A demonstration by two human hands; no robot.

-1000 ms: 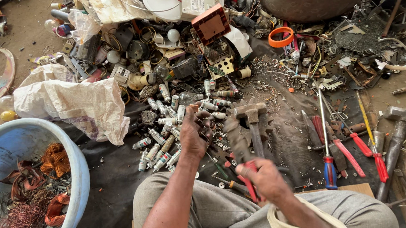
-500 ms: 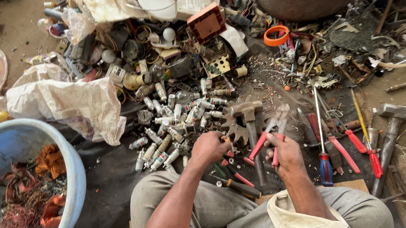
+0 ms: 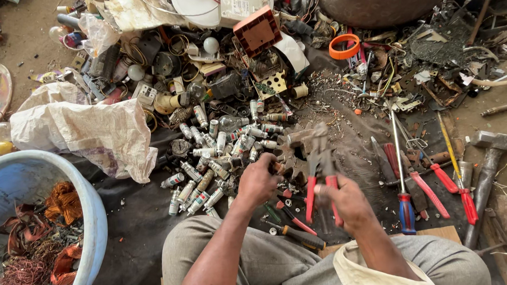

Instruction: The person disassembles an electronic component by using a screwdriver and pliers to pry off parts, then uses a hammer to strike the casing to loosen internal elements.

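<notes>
Setting: A seated person in grey trousers worked over a dark ground sheet (image 3: 135, 226) strewn with scrap metal and electrical parts, seen from a head-worn camera looking down.

Right hand: The right hand (image 3: 346, 204) was closed around the red-handled metal pliers (image 3: 320, 176), gripping both handles, the grey jaws pointing away from the body.

Left hand: The left hand (image 3: 260, 180) was curled, fingers bent inward at a small dark metal piece (image 3: 278, 169) just beside the plier jaws; whether it actually gripped the piece could not be told.

Pliers: They lay between the two hands, above the knees, at the near edge of the scrap heap.

Nearby parts: A pile of small silver cylindrical fuses (image 3: 211, 162) lay just left of the left hand, touching one another.

Tools: A blue-and-red-handled screwdriver (image 3: 402, 180), red-handled cutters (image 3: 437, 178) and a steel-headed hammer (image 3: 490, 175) lay side by side to the right of the right hand.

Left side: A pale blue plastic tub (image 3: 90, 199) holding tangled copper wire (image 3: 21, 280) stood at the left, near a crumpled white woven sack (image 3: 83, 132).

Background: An orange plastic ring (image 3: 344, 46) and a red-brown square casing (image 3: 256, 31) rested in the heap farther out.
</notes>
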